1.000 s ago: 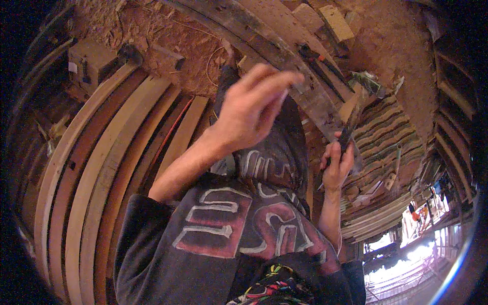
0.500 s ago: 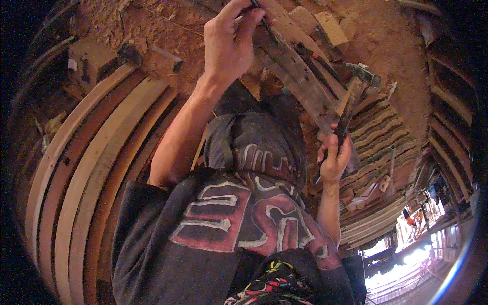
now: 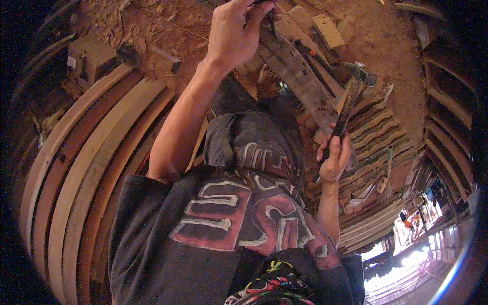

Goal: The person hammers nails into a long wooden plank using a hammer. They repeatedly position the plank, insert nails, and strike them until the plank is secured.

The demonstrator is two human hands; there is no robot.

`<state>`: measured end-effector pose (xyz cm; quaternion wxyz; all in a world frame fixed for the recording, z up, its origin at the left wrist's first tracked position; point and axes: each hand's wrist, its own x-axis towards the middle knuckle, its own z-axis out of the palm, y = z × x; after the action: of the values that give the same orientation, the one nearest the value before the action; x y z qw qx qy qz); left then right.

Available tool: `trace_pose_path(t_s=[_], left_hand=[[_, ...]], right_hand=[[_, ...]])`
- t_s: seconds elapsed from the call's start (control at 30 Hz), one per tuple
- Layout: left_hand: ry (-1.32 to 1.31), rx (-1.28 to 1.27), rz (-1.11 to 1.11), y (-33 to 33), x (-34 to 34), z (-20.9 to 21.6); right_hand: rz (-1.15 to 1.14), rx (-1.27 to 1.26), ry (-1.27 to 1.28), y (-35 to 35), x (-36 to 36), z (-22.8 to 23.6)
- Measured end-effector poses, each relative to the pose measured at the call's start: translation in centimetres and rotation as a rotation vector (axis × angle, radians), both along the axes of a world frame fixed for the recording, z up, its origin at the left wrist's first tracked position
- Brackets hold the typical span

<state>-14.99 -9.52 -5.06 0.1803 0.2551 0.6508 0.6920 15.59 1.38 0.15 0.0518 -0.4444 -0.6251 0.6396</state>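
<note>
My right hand point(image 3: 336, 156) is wrapped round the handle of a hammer point(image 3: 346, 109), and the metal head points away from me at the upper right. At the top edge, the fingers of my left hand point(image 3: 235, 36) are closed on a thin dark rod point(image 3: 272, 24). Only a short piece of that rod shows below the fingers; its upper part is out of view. A worn wooden beam point(image 3: 302, 84) slants from beneath the rod down toward my right hand. Dark holes or notches mark its face.
Long curved-looking timbers point(image 3: 96, 168) lie side by side on my left. To the right is a stack of wavy-edged boards point(image 3: 378, 132). Light wood offcuts point(image 3: 329, 30) rest on the brown dirt ground point(image 3: 401, 66). A wooden block point(image 3: 91, 58) sits at the upper left.
My left hand has shifted slightly up and to the right with the rod. The hammer has moved only a little, still in my right hand.
</note>
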Motion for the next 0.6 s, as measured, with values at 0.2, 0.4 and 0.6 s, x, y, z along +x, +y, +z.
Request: trace_pose_path(t_s=[0.2,0.4,0.6], left_hand=[[-0.092,-0.11,-0.203,0.5,-0.8,0.8],[-0.036,-0.24,-0.117,0.1,-1.1,-5.0],[0.167,-0.099,-0.086,0.8,-1.2,-5.1]], right_hand=[[0.013,0.16,-0.039,0.1,-2.1,1.0],[0.242,0.173,-0.12,4.4,-7.6,5.0],[0.529,0.823,0.055,6.3,-14.2,8.2]])
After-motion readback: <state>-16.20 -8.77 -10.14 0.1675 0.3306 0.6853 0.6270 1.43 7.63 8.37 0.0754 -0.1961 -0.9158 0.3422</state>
